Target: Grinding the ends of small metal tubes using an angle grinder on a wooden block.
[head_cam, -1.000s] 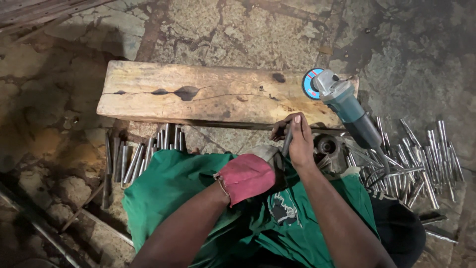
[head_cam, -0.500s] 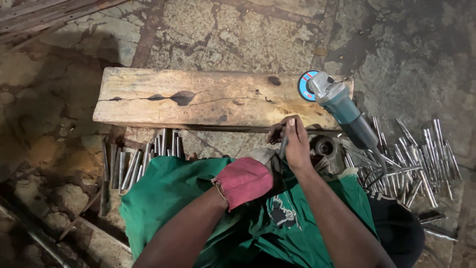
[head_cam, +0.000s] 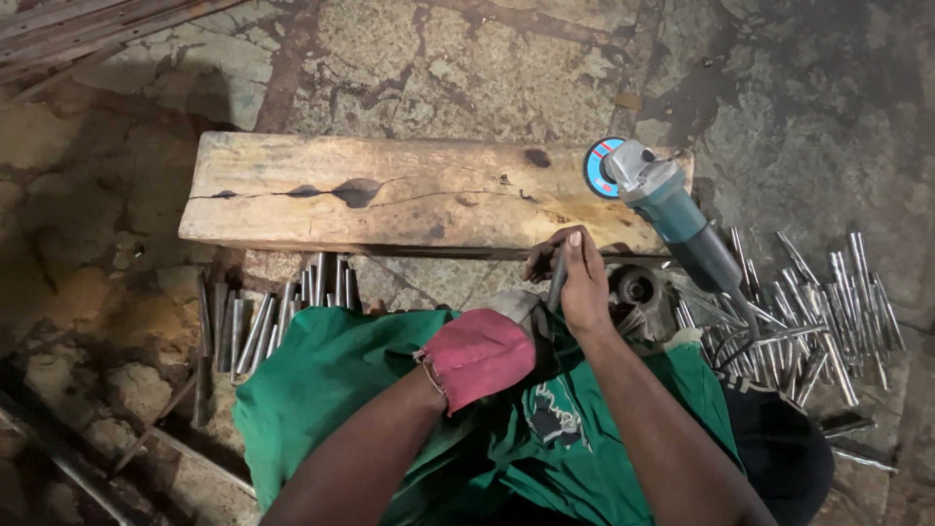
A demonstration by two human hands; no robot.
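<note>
My right hand (head_cam: 577, 278) is closed around a short grey metal rod (head_cam: 556, 281), held upright just below the front edge of the wooden plank (head_cam: 390, 195). My left hand (head_cam: 477, 353), covered by a red cloth glove, sits close beside it over my green-clothed lap (head_cam: 331, 390); whether it grips anything is hidden by the glove and the right hand. An angle grinder (head_cam: 667, 209) with a blue disc lies on the plank's right end, untouched.
Short metal rods lie in a row (head_cam: 263, 317) on the ground at left and in a loose heap (head_cam: 818, 312) at right. A round metal part (head_cam: 638, 290) sits beside my right hand. Stone floor surrounds the plank; long metal bars (head_cam: 58, 24) lie at top left.
My right hand with the rod has stayed at the plank's front edge, shifting only slightly. The view has drifted a little. The grinder has not moved.
</note>
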